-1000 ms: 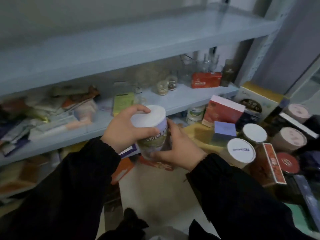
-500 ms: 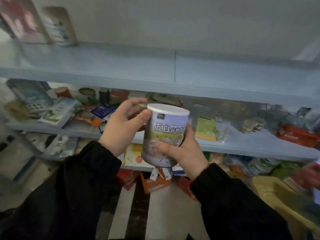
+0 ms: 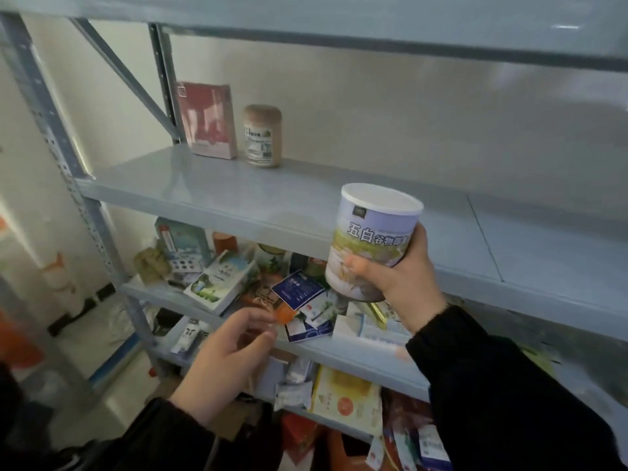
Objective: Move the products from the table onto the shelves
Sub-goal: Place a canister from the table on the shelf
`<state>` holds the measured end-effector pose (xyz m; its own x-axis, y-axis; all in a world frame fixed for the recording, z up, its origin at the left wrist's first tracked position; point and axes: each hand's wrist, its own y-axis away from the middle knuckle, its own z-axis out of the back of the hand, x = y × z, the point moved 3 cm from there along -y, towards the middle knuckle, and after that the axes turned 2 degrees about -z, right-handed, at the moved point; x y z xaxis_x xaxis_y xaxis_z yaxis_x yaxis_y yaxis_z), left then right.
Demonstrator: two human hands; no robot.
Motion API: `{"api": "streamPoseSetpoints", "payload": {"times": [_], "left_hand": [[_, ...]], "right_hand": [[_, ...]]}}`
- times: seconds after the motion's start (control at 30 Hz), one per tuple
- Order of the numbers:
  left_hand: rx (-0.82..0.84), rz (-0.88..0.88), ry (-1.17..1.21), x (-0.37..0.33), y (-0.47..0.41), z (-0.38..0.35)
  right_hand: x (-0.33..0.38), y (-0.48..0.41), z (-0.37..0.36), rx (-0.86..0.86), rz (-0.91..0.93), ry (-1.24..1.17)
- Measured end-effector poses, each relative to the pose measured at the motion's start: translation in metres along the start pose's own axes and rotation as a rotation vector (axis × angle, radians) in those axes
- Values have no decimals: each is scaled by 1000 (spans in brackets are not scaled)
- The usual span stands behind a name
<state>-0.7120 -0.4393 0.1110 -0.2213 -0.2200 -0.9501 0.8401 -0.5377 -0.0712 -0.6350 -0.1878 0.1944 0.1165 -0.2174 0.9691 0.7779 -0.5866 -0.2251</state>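
Nearest the camera, two dark sleeves reach forward. The left hand [image 3: 221, 358] hangs low in front of the cluttered shelf [image 3: 343, 356], its fingers loosely curled and holding nothing. The right hand [image 3: 407, 283] is higher and grips one can [image 3: 373, 232], with the thumb across the front of the label and the fingers wrapped round the far side. The can has a white lid and a pale purple label. It leans slightly to the right, and its lower part sits in front of the front edge of the middle shelf [image 3: 238, 195]. I cannot tell whether it touches that edge.

This looks like the placing step: the can is off the table, which is out of view, and not yet set down. The next move probably calls for lifting the base clear of the shelf edge, carrying it in over the board, bringing it upright and letting go. The board is bare all along the near and right side, so there is plenty of room.

By count there are two hands and one can held. Two products stand at the back left of the middle shelf, one reddish box [image 3: 207, 120] and one brown-topped jar [image 3: 262, 136] just beside it. Three shelf boards are plain to see, and another seems to lie lower down. The packets and boxes heaped on the cluttered shelf are too many and too blurred to number.
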Motion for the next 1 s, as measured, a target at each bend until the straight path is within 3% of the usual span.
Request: {"api": "streamPoseSetpoints", "payload": {"times": [0.27,0.47,0.6,0.73,1.0], "left_hand": [[26,-11,-128,6,-59,25],[-114,-239,-472,-8,-138,42],[-52,-328,-634,-21,-207,48],[68,-276,-808,-13,-272,64],[151,-156,-1079,6,-338,116]], "right_hand": [[-19,-116,-17,-77,-10,61],[-43,-202,-46,-59,-26,55],[-57,-256,-74,-68,9,67],[-68,-293,-104,-62,49,125],[-82,-339,-136,-116,-16,292]]}}
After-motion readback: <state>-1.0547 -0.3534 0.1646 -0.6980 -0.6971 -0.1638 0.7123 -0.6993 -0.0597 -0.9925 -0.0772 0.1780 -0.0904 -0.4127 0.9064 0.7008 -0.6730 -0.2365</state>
